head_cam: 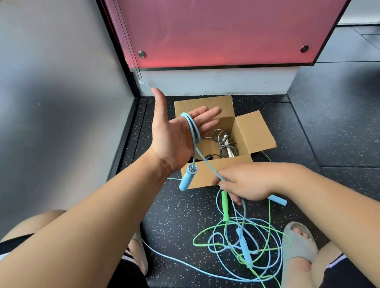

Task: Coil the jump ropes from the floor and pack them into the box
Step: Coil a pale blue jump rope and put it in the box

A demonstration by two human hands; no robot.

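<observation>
My left hand (173, 136) is held up flat, palm facing me, fingers straight and thumb up. A light blue jump rope cord (194, 130) is looped over its palm, and the rope's blue handle (187, 178) dangles below the wrist. My right hand (249, 183) pinches the same blue cord just in front of the cardboard box (254, 132). The box stands open on the floor and holds a grey coiled rope (225, 143). A tangle of blue and green ropes (243, 243) lies on the floor below my right hand, with a green handle (225, 205) and further blue handles among it.
The floor is black speckled rubber (336, 126). A grey wall panel (52, 95) stands on the left and a red panel (223, 27) rises behind the box. My knees and a foot in a grey sandal (300, 243) flank the rope tangle.
</observation>
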